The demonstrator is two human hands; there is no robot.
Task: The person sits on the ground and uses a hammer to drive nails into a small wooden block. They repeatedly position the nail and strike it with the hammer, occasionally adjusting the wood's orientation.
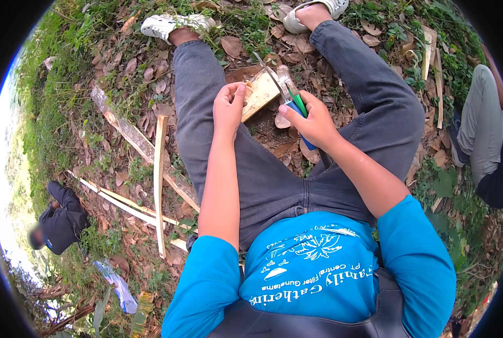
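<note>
My left hand is closed in a pinch beside a pale wooden block that lies between my legs. A small light-brown bit shows at its fingertips, too small to name surely. My right hand is wrapped round a knife whose narrow grey blade points up and left over the block. By the same hand are a clear rounded piece, a green part and a blue part. I cannot tell whether these belong to the knife or to another tool.
Long split wood strips and a rough plank lie on leafy ground at left. More strips lie at upper right. One person sits at far left, another at far right. A plastic bag lies lower left.
</note>
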